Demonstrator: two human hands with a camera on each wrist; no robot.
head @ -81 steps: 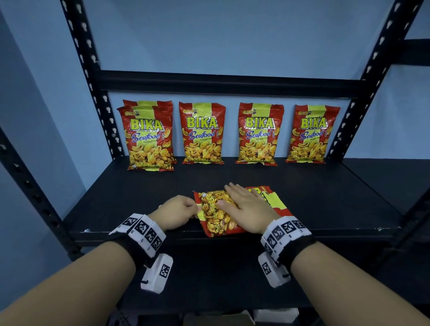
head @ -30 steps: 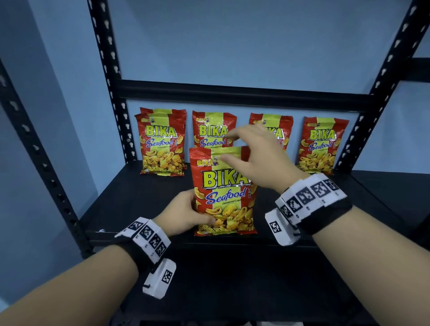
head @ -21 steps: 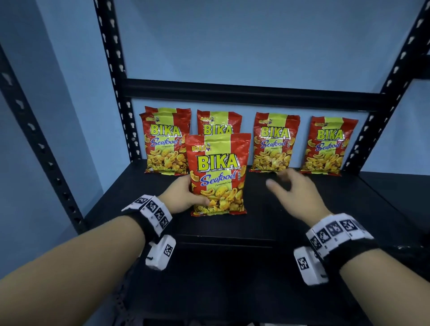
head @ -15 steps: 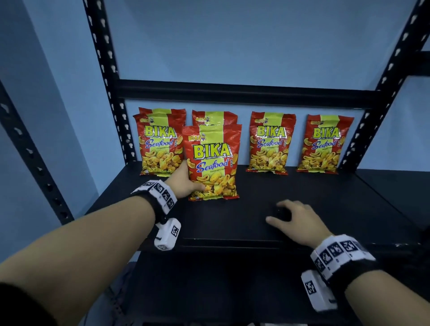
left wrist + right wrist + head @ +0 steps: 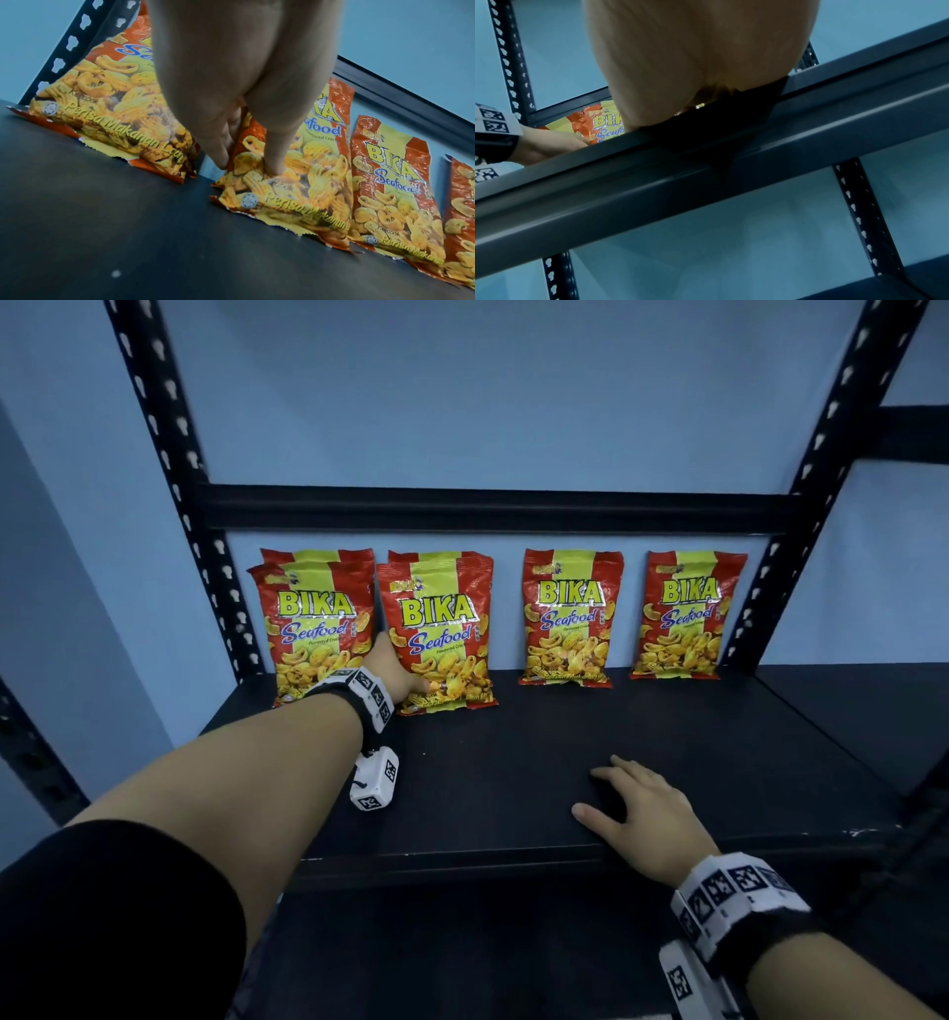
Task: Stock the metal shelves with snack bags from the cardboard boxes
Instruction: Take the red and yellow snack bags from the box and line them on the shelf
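Note:
Red-and-yellow BIKA Seafood snack bags stand upright along the back of the black metal shelf (image 5: 513, 762). My left hand (image 5: 405, 677) pinches the lower left edge of the second bag (image 5: 447, 629). In the left wrist view the thumb (image 5: 275, 162) lies on the front of this bag (image 5: 308, 182) and the fingers (image 5: 218, 154) reach behind it. Another bag's top shows just behind it. My right hand (image 5: 631, 809) rests on the shelf near its front edge, fingers relaxed, holding nothing; the right wrist view shows only its palm (image 5: 693, 60).
A doubled pair of bags (image 5: 318, 634) stands at the far left, single bags at centre right (image 5: 570, 618) and right (image 5: 688, 613). Perforated black uprights (image 5: 174, 454) frame the shelf, with a crossbeam (image 5: 488, 508) behind. The front beam (image 5: 731, 182) fills the right wrist view.
My left hand has pushed the bag back into the row, against the bag behind it. My right hand let go of the bag's top and dropped onto the shelf.

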